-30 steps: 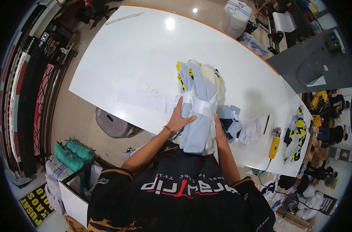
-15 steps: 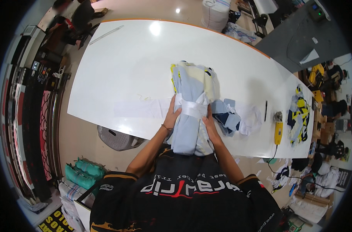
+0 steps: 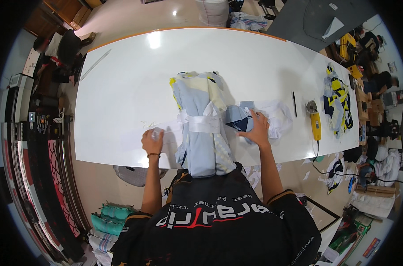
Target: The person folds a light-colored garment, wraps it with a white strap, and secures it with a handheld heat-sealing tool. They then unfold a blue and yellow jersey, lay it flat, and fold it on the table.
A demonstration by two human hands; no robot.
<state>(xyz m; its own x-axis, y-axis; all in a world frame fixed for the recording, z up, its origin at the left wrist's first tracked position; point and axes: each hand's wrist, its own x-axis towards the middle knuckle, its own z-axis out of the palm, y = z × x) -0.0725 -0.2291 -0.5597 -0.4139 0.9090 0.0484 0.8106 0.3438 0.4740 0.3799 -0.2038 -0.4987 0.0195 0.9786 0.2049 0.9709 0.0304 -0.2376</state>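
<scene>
One tied cloth bundle [image 3: 198, 98] lies on the table [image 3: 121, 84] at its near edge. My right hand [image 3: 257, 129] spreads wide over blue cloth pieces [image 3: 235, 115]; left hand [image 3: 152, 142], half-curled by the white strip [image 3: 171, 131], can't tell if holding. Probably reaching for pieces; next calls for pinching.

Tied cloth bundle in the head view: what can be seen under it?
The white tabletop extends around the bundle, and a thin white sheet meets its left side. Whether the sheet continues underneath cannot be seen; the cloth covers that area.
</scene>
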